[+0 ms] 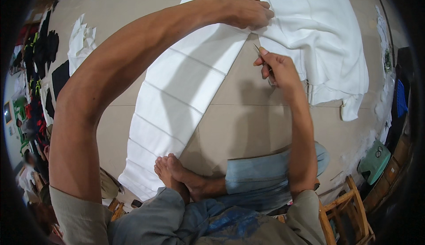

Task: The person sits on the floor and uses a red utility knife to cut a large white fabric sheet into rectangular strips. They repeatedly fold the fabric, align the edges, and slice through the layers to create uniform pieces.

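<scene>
A long band of white fabric (pixel 179 86), crossed by several seam lines, slants over the floor from the upper middle down to my bare feet. At its upper end my left hand (pixel 253 13) is closed, fingers curled down on the fabric where the band meets a larger heap of white cloth (pixel 325 37). My right hand (pixel 279 68) is apart from the fabric, closed round small metal thread snips (pixel 257 49). The tips of the snips point up toward my left hand. The palm hides most of the tool.
Beige tiled floor (pixel 221 125) lies under the cloth. Crumpled white scraps (pixel 82 41) and dark garments (pixel 46 46) are at the left. A wooden stool (pixel 349 209) and a green plastic stool (pixel 375 160) stand at lower right, beside cardboard (pixel 392 172).
</scene>
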A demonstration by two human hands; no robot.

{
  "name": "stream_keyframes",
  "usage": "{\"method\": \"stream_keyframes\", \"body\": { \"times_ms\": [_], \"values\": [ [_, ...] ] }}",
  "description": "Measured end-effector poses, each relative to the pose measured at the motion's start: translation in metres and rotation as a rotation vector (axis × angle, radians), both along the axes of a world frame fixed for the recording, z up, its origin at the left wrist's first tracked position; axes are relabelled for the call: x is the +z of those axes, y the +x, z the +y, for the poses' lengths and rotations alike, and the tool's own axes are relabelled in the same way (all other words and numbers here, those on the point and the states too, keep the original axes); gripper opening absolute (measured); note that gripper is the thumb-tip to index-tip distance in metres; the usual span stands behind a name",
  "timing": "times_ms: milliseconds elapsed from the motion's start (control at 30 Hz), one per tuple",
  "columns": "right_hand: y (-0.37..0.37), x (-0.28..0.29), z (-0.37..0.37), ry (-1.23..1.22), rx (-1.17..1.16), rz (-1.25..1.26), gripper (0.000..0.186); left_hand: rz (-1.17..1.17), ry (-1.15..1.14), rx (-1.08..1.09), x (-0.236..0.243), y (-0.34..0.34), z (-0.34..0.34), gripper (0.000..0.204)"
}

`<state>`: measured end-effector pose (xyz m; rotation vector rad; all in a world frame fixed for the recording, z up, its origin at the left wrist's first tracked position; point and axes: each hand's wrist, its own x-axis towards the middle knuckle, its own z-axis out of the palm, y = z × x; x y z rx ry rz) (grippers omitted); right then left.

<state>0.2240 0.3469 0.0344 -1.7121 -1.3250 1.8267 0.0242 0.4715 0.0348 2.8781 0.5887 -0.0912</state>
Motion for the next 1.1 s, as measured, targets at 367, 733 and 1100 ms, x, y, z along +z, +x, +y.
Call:
{"method": "stream_keyframes", "body": {
  "times_ms": [367, 733, 1100],
  "values": [
    [0.007, -0.001, 0.056, -0.078, 0.194, -0.045, 0.053, -0.142, -0.321, 0.141, -0.017, -0.007, 0.014, 0.003],
    [0.003, -0.003, 0.059, -0.064, 0.208, -0.073, 0.053, -0.192, -0.35, 0.143, -0.009, -0.011, 0.011, 0.006],
    [0.002, -0.006, 0.058, -0.036, 0.204, -0.069, 0.051, -0.167, -0.308, 0.161, -0.015, -0.01, 0.012, 0.007]
  ]
}}
